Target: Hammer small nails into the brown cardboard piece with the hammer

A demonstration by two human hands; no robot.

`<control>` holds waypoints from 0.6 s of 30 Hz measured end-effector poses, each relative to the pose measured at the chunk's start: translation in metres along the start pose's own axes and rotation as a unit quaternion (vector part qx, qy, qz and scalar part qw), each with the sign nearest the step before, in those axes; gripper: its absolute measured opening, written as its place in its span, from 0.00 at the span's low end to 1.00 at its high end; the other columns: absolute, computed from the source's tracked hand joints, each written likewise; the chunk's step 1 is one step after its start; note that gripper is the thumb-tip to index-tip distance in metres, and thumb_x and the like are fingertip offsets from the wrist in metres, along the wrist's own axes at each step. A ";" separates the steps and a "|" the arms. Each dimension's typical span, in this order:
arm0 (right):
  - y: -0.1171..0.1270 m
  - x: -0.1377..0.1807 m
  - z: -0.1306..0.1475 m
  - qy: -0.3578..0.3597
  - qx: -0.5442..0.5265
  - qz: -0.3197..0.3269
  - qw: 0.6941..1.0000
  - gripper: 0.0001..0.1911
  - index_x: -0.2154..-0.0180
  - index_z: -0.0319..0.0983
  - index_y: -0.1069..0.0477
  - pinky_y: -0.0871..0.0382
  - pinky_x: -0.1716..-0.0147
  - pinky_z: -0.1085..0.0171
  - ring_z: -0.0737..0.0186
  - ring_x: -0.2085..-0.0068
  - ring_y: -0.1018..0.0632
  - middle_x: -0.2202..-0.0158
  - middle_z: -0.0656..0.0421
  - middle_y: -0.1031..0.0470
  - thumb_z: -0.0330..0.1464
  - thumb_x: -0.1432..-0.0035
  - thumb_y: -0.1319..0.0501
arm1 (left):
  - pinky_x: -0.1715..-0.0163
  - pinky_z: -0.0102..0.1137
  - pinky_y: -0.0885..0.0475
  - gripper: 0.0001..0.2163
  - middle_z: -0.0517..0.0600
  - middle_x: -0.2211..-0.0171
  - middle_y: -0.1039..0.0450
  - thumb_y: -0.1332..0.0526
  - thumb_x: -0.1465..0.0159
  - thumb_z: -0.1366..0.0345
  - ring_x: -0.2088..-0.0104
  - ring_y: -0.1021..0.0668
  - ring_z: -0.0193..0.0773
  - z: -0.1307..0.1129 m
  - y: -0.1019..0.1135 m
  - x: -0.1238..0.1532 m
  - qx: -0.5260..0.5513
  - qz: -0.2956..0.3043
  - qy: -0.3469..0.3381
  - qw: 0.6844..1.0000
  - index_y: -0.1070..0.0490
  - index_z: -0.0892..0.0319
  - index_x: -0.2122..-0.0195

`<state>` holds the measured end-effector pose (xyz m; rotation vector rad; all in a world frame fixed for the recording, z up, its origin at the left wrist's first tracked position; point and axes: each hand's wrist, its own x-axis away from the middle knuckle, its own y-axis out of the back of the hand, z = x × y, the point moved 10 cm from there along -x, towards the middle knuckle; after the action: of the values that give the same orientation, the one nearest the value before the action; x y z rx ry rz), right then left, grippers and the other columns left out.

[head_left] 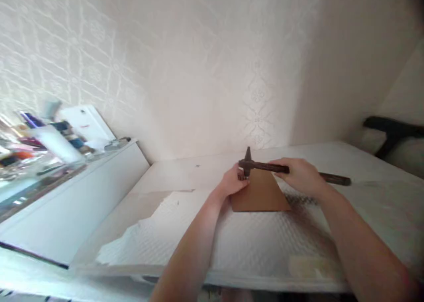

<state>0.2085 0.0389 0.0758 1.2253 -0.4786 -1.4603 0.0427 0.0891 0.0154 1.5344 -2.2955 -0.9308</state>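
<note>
My right hand (303, 177) grips the dark handle of a hammer (334, 178), whose rusty head (247, 162) hovers just over the top edge of a brown board (261, 195). The board lies on white bubble wrap (232, 235) spread over a white table (334, 156). My left hand (232, 183) rests at the board's upper left corner, fingers pinched right under the hammer head; what it pinches is too small to make out.
A wallpapered wall stands right behind the table. At the left is a white cabinet (82, 196) with a cluttered shelf of bottles and boxes (49, 134). A dark chair back (392, 131) shows at the far right.
</note>
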 end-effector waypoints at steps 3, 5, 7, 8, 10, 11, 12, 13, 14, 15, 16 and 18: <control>0.005 0.000 -0.005 -0.012 0.010 -0.018 1.000 0.18 0.56 0.49 0.23 0.30 0.60 0.60 0.55 0.57 0.22 0.57 0.62 0.21 0.29 0.47 0.43 | 0.60 0.33 0.29 0.18 0.47 0.65 0.26 0.37 0.46 0.73 0.63 0.23 0.37 -0.003 -0.003 0.002 0.015 0.007 0.000 1.000 0.38 0.58 0.55; 0.005 0.000 -0.006 -0.017 0.025 -0.017 0.999 0.18 0.56 0.50 0.23 0.30 0.60 0.60 0.54 0.57 0.22 0.57 0.62 0.21 0.29 0.47 0.43 | 0.60 0.33 0.29 0.16 0.47 0.65 0.26 0.37 0.46 0.73 0.63 0.23 0.37 -0.004 -0.002 0.003 0.014 0.004 0.001 1.000 0.37 0.58 0.57; 0.005 0.000 -0.006 -0.021 0.041 -0.012 0.999 0.19 0.56 0.50 0.23 0.30 0.61 0.59 0.52 0.57 0.22 0.58 0.62 0.21 0.28 0.48 0.43 | 0.60 0.33 0.29 0.15 0.48 0.65 0.26 0.36 0.46 0.72 0.63 0.23 0.37 -0.004 -0.001 0.003 0.007 -0.005 0.002 1.000 0.37 0.58 0.59; 0.005 0.000 -0.006 -0.023 0.044 -0.013 0.999 0.19 0.57 0.50 0.23 0.30 0.61 0.59 0.52 0.56 0.22 0.58 0.62 0.21 0.28 0.48 0.43 | 0.59 0.33 0.29 0.15 0.48 0.65 0.26 0.36 0.46 0.72 0.63 0.23 0.37 -0.004 0.000 0.003 0.005 -0.007 0.002 1.000 0.37 0.58 0.60; 0.009 0.000 -0.004 -0.028 0.038 -0.031 0.998 0.18 0.56 0.50 0.23 0.30 0.61 0.60 0.53 0.57 0.22 0.58 0.62 0.21 0.28 0.47 0.43 | 0.58 0.34 0.29 0.15 0.48 0.65 0.25 0.36 0.46 0.72 0.63 0.23 0.37 -0.003 -0.001 0.002 0.008 -0.003 0.001 1.000 0.38 0.58 0.58; 0.012 0.000 -0.004 -0.028 0.032 -0.042 0.998 0.18 0.56 0.49 0.23 0.30 0.62 0.60 0.53 0.57 0.22 0.57 0.61 0.21 0.29 0.47 0.42 | 0.57 0.34 0.29 0.16 0.47 0.65 0.25 0.36 0.46 0.73 0.62 0.23 0.37 -0.003 -0.002 0.001 0.010 0.000 -0.001 1.000 0.38 0.57 0.57; 0.014 0.000 -0.003 -0.027 0.028 -0.050 0.998 0.18 0.56 0.49 0.23 0.30 0.62 0.61 0.54 0.58 0.22 0.57 0.61 0.21 0.29 0.47 0.42 | 0.56 0.35 0.29 0.17 0.47 0.65 0.25 0.36 0.46 0.73 0.62 0.23 0.37 -0.002 -0.003 0.001 0.011 0.003 -0.002 1.000 0.38 0.57 0.57; 0.014 0.000 -0.002 -0.025 0.026 -0.052 0.998 0.18 0.56 0.49 0.23 0.30 0.62 0.61 0.54 0.58 0.22 0.57 0.61 0.21 0.29 0.47 0.42 | 0.56 0.35 0.29 0.17 0.47 0.65 0.25 0.36 0.46 0.73 0.62 0.23 0.37 -0.002 -0.003 0.000 0.010 0.003 -0.002 1.000 0.38 0.57 0.57; 0.013 0.000 -0.001 -0.022 0.028 -0.047 0.998 0.18 0.56 0.49 0.23 0.30 0.62 0.61 0.54 0.58 0.22 0.57 0.62 0.21 0.29 0.47 0.42 | 0.56 0.35 0.29 0.17 0.48 0.65 0.25 0.36 0.46 0.72 0.62 0.23 0.38 -0.001 -0.002 0.000 0.007 0.000 -0.002 1.000 0.38 0.57 0.57; 0.011 0.000 0.000 -0.017 0.032 -0.036 0.999 0.18 0.56 0.50 0.23 0.30 0.63 0.61 0.54 0.58 0.22 0.57 0.62 0.21 0.29 0.47 0.42 | 0.56 0.35 0.29 0.16 0.48 0.65 0.25 0.35 0.46 0.72 0.61 0.23 0.38 -0.001 -0.002 0.000 0.004 -0.003 -0.002 1.000 0.37 0.58 0.58; 0.009 0.000 0.001 -0.015 0.037 -0.026 0.999 0.19 0.57 0.50 0.23 0.30 0.64 0.61 0.54 0.57 0.22 0.58 0.63 0.21 0.28 0.48 0.42 | 0.57 0.35 0.29 0.16 0.49 0.64 0.25 0.35 0.46 0.71 0.61 0.23 0.39 0.000 -0.001 0.000 0.001 -0.008 -0.002 1.000 0.37 0.58 0.58; 0.007 0.000 0.000 -0.018 0.044 -0.021 0.999 0.18 0.57 0.51 0.23 0.30 0.64 0.61 0.53 0.57 0.22 0.58 0.63 0.21 0.29 0.48 0.43 | 0.57 0.35 0.29 0.16 0.49 0.64 0.25 0.35 0.46 0.71 0.61 0.23 0.39 -0.001 0.000 0.000 0.001 -0.011 -0.002 1.000 0.37 0.59 0.58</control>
<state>0.2118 0.0364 0.0820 1.2872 -0.5485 -1.5125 0.0433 0.0889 0.0156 1.5638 -2.2871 -0.9380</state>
